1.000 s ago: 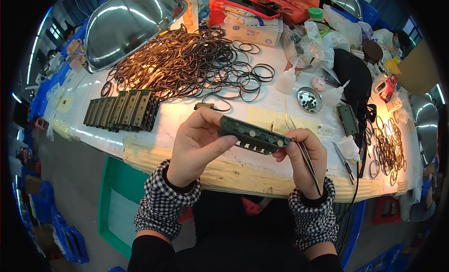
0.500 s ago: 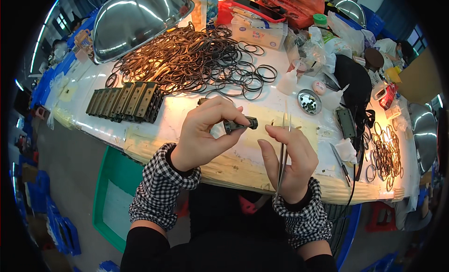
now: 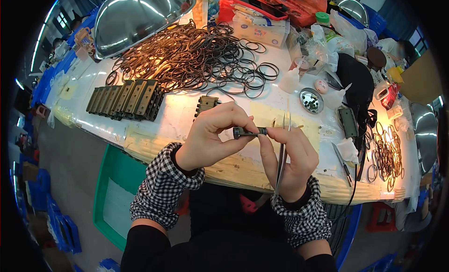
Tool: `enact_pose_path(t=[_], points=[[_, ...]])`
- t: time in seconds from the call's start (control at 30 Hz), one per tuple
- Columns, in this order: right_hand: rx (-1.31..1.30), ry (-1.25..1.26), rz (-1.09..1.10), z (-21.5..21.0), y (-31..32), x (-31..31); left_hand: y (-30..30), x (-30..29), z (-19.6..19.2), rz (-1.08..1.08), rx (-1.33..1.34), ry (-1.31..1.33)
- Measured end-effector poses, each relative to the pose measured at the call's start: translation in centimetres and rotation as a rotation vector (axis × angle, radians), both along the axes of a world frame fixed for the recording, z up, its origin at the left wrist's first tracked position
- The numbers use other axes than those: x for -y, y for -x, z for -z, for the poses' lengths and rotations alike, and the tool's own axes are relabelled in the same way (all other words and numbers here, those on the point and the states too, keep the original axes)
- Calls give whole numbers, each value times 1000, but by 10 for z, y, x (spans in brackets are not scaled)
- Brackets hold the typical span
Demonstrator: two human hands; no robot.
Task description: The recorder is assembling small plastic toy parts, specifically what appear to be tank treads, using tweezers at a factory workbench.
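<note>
Pinched between the thumb and fingers of my left hand [image 3: 210,134] is a small dark green ribbed part [image 3: 241,132], held level over the table's front. My right hand [image 3: 297,155] keeps steel tweezers [image 3: 282,166] against its palm, tips pointing up and away. Its thumb and forefinger meet at the right end of the green part; anything tiny between them is too small to make out. Just beyond my left hand stands a short olive-green block [image 3: 206,103], partly covered by that hand. Similar long olive blocks [image 3: 125,99] stand in a tight row at the left.
A big heap of dark thin loops [image 3: 187,56] lies behind, under a shiny metal dome [image 3: 135,26]. A round metal dish [image 3: 302,105] holds small green bits. At the right are a knife-like tool [image 3: 343,164] and more loops [image 3: 386,155]. A green bin [image 3: 104,197] sits below the table's left edge.
My left hand has shifted slightly right and turned the green part level. My right thumb and forefinger, apart before, now close at its right end. More of the olive block behind shows.
</note>
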State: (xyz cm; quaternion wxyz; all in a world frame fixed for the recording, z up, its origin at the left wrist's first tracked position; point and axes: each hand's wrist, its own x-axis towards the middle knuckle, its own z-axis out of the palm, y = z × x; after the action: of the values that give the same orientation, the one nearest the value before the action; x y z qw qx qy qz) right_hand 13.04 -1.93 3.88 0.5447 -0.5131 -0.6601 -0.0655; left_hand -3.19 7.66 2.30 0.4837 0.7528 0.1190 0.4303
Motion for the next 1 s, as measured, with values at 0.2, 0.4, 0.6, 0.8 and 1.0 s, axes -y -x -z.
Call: enact_pose_path(t=[0.2,0.4,0.6,0.8,1.0], points=[[-13,13,-35,3,1,1,7,6,-6,-8,-125,-7],[2,145,-43,1,-12,25,46,3,-20,-313,-11,-200],[32,219,-37,11,-18,40,172,-28,-30,-1017,-239,-694],[40,223,-107,20,-5,30,285,-86,23,-1122,-222,-690],[70,236,-113,23,0,28,305,-106,46,-1133,-186,-456]])
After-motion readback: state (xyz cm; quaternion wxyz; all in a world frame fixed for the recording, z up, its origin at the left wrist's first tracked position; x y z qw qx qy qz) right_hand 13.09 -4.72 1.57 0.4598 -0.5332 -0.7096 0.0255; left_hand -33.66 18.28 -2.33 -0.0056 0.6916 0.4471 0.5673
